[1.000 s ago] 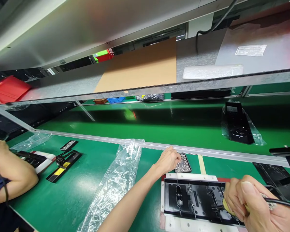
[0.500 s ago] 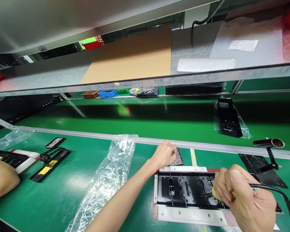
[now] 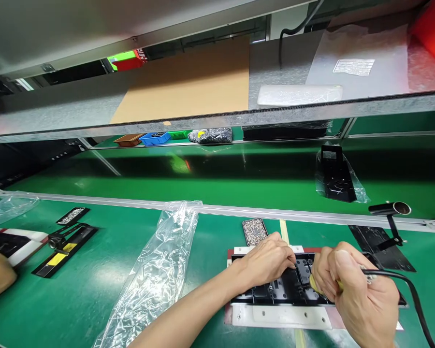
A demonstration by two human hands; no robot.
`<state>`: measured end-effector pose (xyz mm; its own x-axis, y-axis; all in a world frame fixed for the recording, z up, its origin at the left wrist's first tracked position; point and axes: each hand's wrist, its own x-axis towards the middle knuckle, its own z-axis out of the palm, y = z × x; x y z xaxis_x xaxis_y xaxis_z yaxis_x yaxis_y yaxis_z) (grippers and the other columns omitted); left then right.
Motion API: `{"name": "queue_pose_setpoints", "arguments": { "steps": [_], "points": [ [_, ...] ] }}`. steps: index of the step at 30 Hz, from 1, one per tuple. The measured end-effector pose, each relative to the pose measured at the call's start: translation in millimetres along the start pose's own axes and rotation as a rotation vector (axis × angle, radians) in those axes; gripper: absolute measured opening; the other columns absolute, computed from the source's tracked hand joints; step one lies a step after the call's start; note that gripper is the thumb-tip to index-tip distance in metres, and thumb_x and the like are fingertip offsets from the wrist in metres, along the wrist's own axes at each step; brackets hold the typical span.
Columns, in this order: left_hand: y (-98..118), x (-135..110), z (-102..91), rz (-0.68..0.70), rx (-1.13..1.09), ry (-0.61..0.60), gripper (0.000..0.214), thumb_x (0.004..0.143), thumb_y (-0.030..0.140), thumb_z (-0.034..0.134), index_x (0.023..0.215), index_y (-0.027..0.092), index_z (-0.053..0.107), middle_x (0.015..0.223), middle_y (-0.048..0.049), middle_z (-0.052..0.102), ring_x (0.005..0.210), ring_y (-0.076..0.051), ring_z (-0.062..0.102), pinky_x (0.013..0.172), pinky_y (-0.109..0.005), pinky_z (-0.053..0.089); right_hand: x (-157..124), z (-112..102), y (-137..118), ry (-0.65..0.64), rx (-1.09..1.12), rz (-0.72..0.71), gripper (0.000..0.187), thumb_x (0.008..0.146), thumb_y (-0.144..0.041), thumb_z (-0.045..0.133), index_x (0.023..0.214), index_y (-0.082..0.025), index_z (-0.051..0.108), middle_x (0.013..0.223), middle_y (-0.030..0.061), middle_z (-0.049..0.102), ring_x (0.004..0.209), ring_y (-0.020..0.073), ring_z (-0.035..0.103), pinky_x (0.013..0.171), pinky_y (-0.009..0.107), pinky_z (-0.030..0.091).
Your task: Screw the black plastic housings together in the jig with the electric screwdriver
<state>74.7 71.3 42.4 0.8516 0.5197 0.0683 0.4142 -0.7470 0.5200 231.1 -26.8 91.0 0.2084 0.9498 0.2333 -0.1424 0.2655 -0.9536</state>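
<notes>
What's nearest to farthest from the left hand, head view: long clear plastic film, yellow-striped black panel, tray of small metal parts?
1. Tray of small metal parts, just ahead of the left hand.
2. Long clear plastic film, to the left.
3. Yellow-striped black panel, far left, past the film.

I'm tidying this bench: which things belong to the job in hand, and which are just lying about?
Likely in use:
corded tool in the right hand
black panel below the left hand
white strips along it
parts tray just beyond

Apparently lying about:
clear bag
cardboard
farther black part
blue bin
</notes>
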Motion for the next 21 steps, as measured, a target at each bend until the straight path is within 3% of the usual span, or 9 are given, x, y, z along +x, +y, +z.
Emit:
{"name": "queue_pose_setpoints", "arguments": {
  "steps": [4, 9, 15, 21],
  "points": [
    [2.8, 1.4, 0.3, 0.054, 0.080, -0.033, 0.024, 0.109, 0.017, 0.053, 0.100, 0.016, 0.076, 0.101, -0.0063, 0.079, 0.091, -0.021, 0.062, 0.094, -0.036, 0.047, 0.5, -3.6, 3.1, 0.006, -0.005, -0.009, 0.049, 0.111, -0.044, 0.055, 0.068, -0.022, 0.043, 0.056, -0.0019, 0.042, 0.050, 0.0124, 0.041, 0.047, 0.029, 0.034],
    [4.2, 4.4, 0.9, 0.093, 0.179, -0.070, 0.026, 0.109, 0.017, 0.054, 0.097, 0.017, 0.076, 0.096, -0.0059, 0.075, 0.100, -0.025, 0.057, 0.089, -0.038, 0.044, -0.2, -1.7, 0.3, -0.004, -0.007, -0.030, 0.049, 0.111, -0.042, 0.053, 0.068, -0.021, 0.043, 0.057, -0.0020, 0.042, 0.050, 0.0118, 0.041, 0.047, 0.028, 0.034],
    [4.0, 0.6, 0.3, 0.106, 0.215, -0.081, 0.026, 0.108, 0.014, 0.053, 0.090, 0.017, 0.072, 0.092, -0.0040, 0.070, 0.092, -0.022, 0.053, 0.085, -0.036, 0.043, 1.0, -0.5, -0.8, -0.002, 0.001, -0.027, 0.050, 0.112, -0.041, 0.053, 0.067, -0.021, 0.043, 0.057, -0.0019, 0.042, 0.050, 0.0113, 0.041, 0.047, 0.027, 0.034],
    [6.0, -18.2, -4.4, 0.090, 0.193, -0.040, 0.024, 0.110, 0.012, 0.047, 0.113, 0.016, 0.071, 0.103, -0.0048, 0.071, 0.096, -0.021, 0.054, 0.084, -0.034, 0.045, 0.8, -2.4, -0.3, 0.001, -0.011, -0.012, 0.050, 0.109, -0.048, 0.058, 0.068, -0.022, 0.042, 0.056, -0.0021, 0.042, 0.050, 0.0129, 0.042, 0.047, 0.028, 0.035]
  ]
}}
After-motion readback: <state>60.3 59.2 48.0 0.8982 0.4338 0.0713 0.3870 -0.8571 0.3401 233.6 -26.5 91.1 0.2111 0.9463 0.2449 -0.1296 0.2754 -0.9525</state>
